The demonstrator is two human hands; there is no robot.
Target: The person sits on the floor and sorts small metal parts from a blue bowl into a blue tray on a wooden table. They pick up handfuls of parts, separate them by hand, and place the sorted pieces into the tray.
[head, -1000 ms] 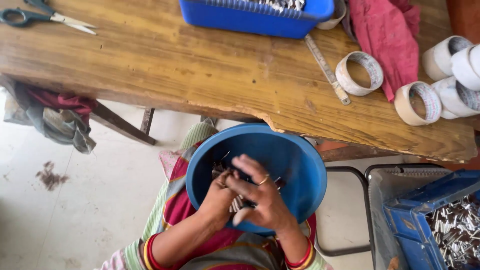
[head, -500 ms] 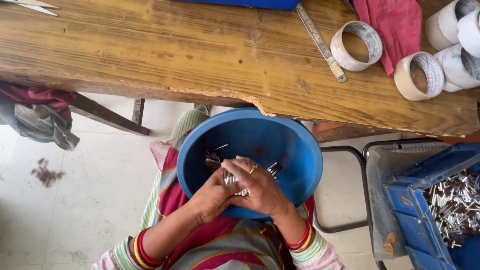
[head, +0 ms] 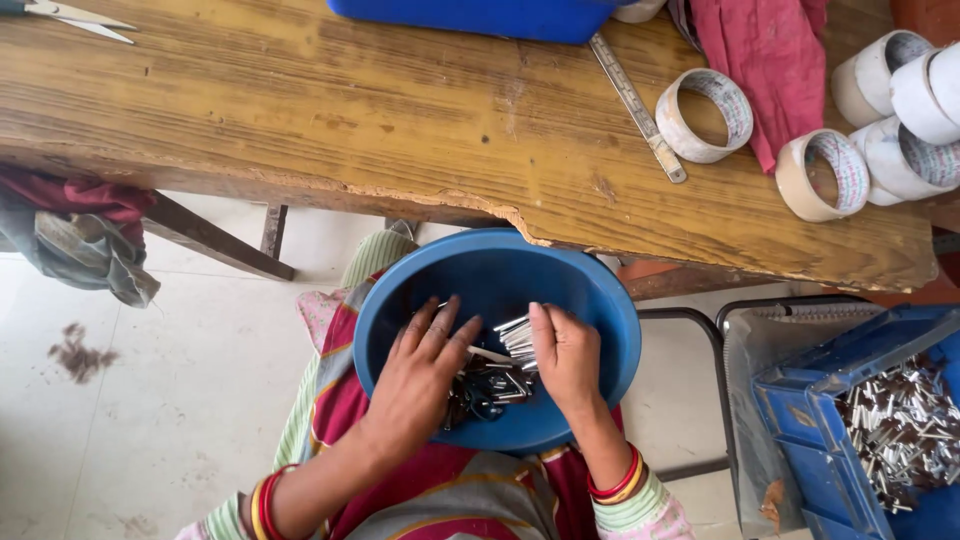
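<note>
Sitting low in the frame with a round blue basin (head: pixel 600 300) resting in the lap, just below the chipped edge of a wooden table (head: pixel 300 110). Reaching into the basin with the left hand (head: pixel 418 375), fingers spread and loosely open, fingertips pressing down on a pile of small metal pieces (head: pixel 490 385) at the basin's bottom; clasping nothing that can be made out. Holding a small bundle of silvery metal strips (head: pixel 517 338) with the right hand (head: pixel 565 355), fingers curled around it, the strip ends fanning out toward the left hand, just above the pile. Wearing red bangles at both wrists.

Lying across the upper right of the frame: several rolls of tape (head: pixel 705 113), a metal ruler (head: pixel 636 105) and a red cloth (head: pixel 770 60). Showing at the top edge, a blue tray (head: pixel 480 18); at the upper left corner, scissors (head: pixel 70 15). Standing at the lower right, a blue crate (head: pixel 830 420) filled with more silvery metal parts (head: pixel 900 420).
</note>
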